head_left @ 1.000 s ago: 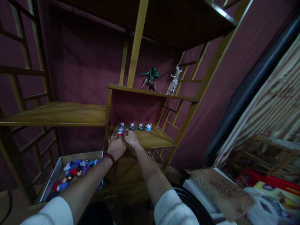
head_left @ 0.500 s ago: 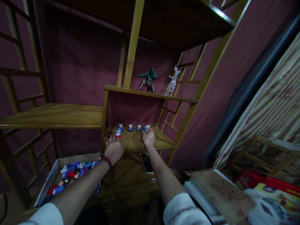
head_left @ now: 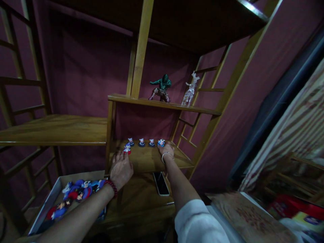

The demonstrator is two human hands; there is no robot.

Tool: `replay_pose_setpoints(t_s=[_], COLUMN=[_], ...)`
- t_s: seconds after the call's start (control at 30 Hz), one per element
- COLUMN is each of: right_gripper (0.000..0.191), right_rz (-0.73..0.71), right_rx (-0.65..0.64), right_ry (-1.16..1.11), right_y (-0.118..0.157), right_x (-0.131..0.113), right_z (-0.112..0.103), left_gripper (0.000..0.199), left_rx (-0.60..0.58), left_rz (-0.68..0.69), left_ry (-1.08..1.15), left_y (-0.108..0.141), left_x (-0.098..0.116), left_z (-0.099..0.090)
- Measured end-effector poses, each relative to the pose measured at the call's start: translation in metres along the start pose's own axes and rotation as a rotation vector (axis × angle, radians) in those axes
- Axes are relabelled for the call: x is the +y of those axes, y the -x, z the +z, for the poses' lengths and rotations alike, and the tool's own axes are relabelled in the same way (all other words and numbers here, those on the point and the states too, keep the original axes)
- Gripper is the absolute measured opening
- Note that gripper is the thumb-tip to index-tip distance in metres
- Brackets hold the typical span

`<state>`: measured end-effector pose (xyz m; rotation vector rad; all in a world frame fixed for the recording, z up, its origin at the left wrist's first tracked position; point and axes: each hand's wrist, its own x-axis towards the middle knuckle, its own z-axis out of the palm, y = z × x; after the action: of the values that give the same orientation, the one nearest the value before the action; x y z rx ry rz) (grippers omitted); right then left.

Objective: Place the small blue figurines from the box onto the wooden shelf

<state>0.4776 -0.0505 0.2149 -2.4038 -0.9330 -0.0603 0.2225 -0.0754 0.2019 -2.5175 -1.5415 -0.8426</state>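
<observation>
My left hand [head_left: 121, 170], with a dark red bead bracelet, rests at the shelf's front edge. Its fingers are stretched out and apart, the tips at the red base of a purple-haired figurine [head_left: 127, 149] standing there. My right hand [head_left: 167, 149], wearing a silver bangle, is closed at the right end of a row of small figurines. Its fingers are curled against a blue-and-white figurine [head_left: 161, 143], partly hiding its lower side. Left of that one, dark-based figurines with white heads, such as the middle one [head_left: 141, 142], stand spaced along the lower shelf [head_left: 143, 162].
A box [head_left: 48, 200] full of jumbled figurines sits at lower left. A phone [head_left: 161, 184] lies below the shelf. On the board above stand a green hooded figure [head_left: 162, 88] and a clear deer figure [head_left: 189, 90]. A wooden post [head_left: 143, 47] rises above that board.
The view has shifted slightly. My right hand has moved a little down and right relative to the blue-and-white figurine, which shows more now. My left hand stays by the purple-haired figurine.
</observation>
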Motion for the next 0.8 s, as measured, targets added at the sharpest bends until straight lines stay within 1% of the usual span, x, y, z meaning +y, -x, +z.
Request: replay_pose_setpoints(t_s=[0.13,0.3,0.6,0.8], right_gripper=[0.05,0.047,0.041,0.044], right_rz=[0.044,0.007,-0.02,-0.024], right_rx=[-0.02,-0.038,-0.005,-0.009], right_ry=[0.02,0.04,0.018,0.007], right_y=[-0.007,-0.012,-0.013,-0.018], right_x=[-0.002,-0.003,0.0,0.005], right_z=[0.002,0.003,0.002,0.004], left_gripper=[0.044,0.045,0.044,0.044], left_rx=[0.018,0.014,0.026,0.041], left_rz=[0.019,0.019,0.024,0.047], left_ry=[-0.019,-0.03,-0.029,-0.04], left_y=[0.0,0.0,0.001,0.002], left_x=[0.0,0.001,0.001,0.001], left_z=[0.002,0.004,0.003,0.002])
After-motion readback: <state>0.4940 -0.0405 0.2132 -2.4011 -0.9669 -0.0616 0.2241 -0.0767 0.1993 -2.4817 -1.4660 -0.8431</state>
